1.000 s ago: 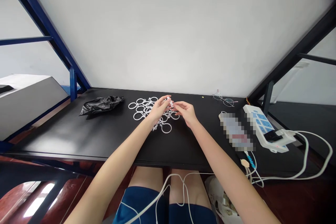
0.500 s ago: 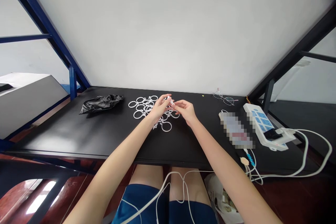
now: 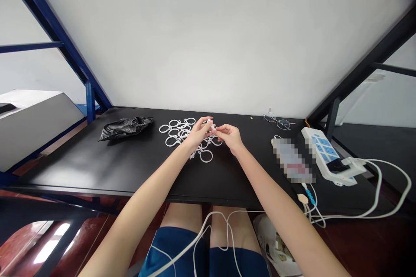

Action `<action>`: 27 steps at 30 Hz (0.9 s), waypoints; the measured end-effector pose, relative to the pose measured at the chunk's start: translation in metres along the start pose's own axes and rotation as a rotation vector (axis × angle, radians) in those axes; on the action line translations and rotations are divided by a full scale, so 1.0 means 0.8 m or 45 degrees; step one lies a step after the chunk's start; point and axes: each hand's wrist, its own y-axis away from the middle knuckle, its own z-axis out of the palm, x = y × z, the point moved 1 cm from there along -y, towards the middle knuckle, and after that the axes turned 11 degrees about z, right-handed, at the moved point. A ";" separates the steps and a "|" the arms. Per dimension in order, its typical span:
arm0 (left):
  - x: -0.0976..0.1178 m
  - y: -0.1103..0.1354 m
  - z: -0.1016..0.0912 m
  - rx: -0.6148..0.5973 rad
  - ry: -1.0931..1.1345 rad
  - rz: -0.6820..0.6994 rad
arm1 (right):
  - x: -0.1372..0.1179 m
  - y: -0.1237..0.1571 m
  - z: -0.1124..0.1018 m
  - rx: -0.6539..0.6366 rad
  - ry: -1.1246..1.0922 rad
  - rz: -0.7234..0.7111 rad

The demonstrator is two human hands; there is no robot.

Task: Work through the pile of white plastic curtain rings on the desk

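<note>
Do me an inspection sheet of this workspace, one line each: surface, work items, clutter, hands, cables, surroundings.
Surface: black desk, reflecting light at left.
Work items: white rings heaped mid-desk, some overlapping; small white piece between the hands, partly hidden.
Clutter: crumpled black plastic bag at left; wire-framed eyeglasses, smartphone with pixelated screen and power strip at right.
Hands: left hand and right hand both grasp the small white piece.
Cables: white cables loop beside the power strip and cross the lap.
Surroundings: pale wall behind; blue metal frame at left.
</note>
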 end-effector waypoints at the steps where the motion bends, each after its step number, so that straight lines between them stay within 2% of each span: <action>1: 0.000 0.000 0.000 0.003 0.001 -0.001 | 0.000 0.000 0.001 0.007 0.002 -0.001; 27: 0.003 0.001 0.002 0.009 0.043 -0.031 | -0.007 0.006 0.003 0.001 0.022 0.027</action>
